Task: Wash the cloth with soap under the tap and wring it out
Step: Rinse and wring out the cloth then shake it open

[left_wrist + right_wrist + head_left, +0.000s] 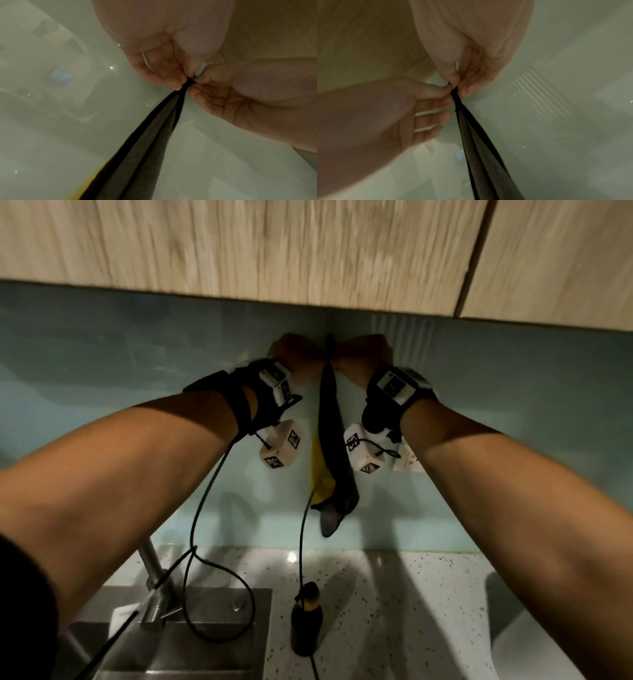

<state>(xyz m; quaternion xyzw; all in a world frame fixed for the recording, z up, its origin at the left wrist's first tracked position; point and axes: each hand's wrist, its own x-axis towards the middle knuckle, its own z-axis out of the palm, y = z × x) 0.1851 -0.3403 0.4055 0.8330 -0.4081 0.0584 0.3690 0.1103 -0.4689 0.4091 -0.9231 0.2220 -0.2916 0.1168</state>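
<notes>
Hands raised together against the pale green glass backsplash (137,378), just under the light wooden cabinet (274,248): the left hand (294,354) and right hand (363,354) both pinch the top of the dark grey terry cloth (330,440) between fingertips (173,81), nearly touching each other. The cloth hangs straight down the backsplash in narrow folds, a yellow cloth (320,470) behind it. Below the backsplash lie the steel sink (191,645) with its steel tap (154,577) and a dark bottle (306,625) on the speckled white counter (411,611)
</notes>
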